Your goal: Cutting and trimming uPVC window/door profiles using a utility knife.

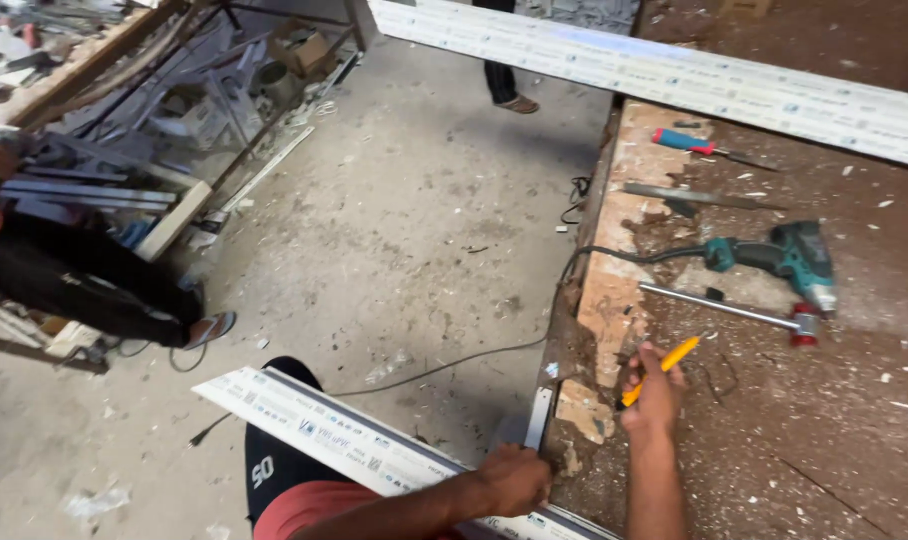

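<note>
The left hand [514, 478] is closing around the near end of a long white plastic profile [344, 440], fingers wrapped over its edge, pinning it where it is meeting the worn corner of the bench [774, 440]. The profile is running out to the left of that hand, slanting over the person's knee, so the grip seems to be steadying it against the bench edge. Just to the right, the right hand [656, 395] is curling shut on a yellow pencil [662, 368], tip pointing down and left toward the profile's end, held as one holds it for marking.

Beyond the right hand, a hammer [734, 314] with a metal shaft and red-tipped head is lying flat, then a teal power drill [784, 255] with its cord trailing off the bench edge, then a flat file [689, 196] and a blue-and-red-handled screwdriver [696, 143]. A second long white profile [674, 80] is lying across the far end.

The bench top is dark, chipped at its edge and sprinkled with white shavings. The concrete floor [414, 220] left of the hands is dusty; another person's legs [74, 280] are showing by a cluttered rack [174, 100].
</note>
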